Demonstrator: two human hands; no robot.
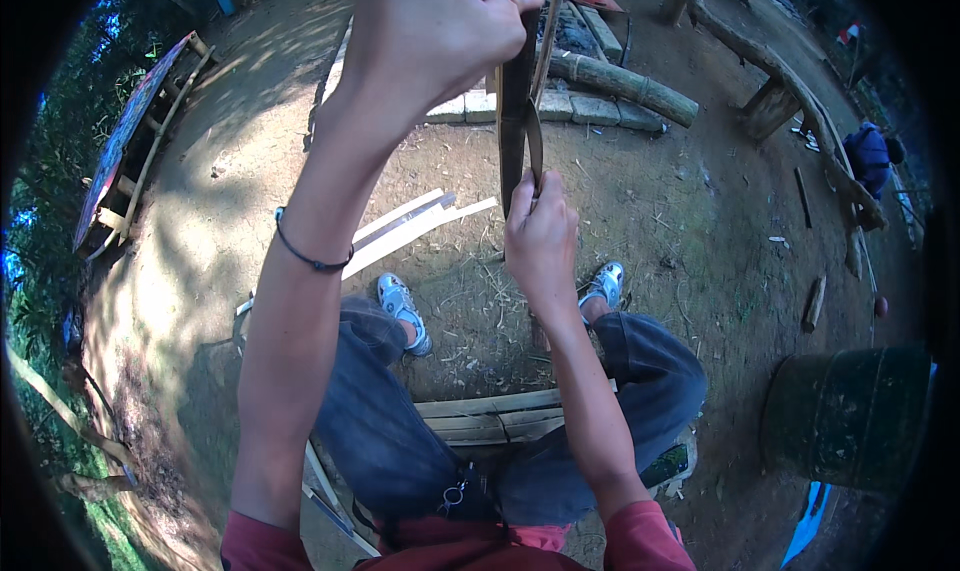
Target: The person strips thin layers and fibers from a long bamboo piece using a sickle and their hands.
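Before me a long dark bamboo strip (514,101) stands upright, its top running out of view. My left hand (440,36) is closed on it high up, the thumb laid across; the other fingers are mostly hidden. Lower down, my right hand (541,233) is closed around the lower end of a thin, dark, curved blade-like piece (536,149) beside the strip; whether this is a knife or a bent sliver I cannot tell. A thinner, paler strip (549,41) slants away from the bamboo between my hands.
Split pale bamboo strips (420,226) lie on the dirt by my left shoe (400,311). Beneath me is a slatted bamboo seat (490,416). Ahead, a bamboo log (625,86) rests over a block border (590,109). A dark green barrel (845,416) stands right; a person (870,156) is far right.
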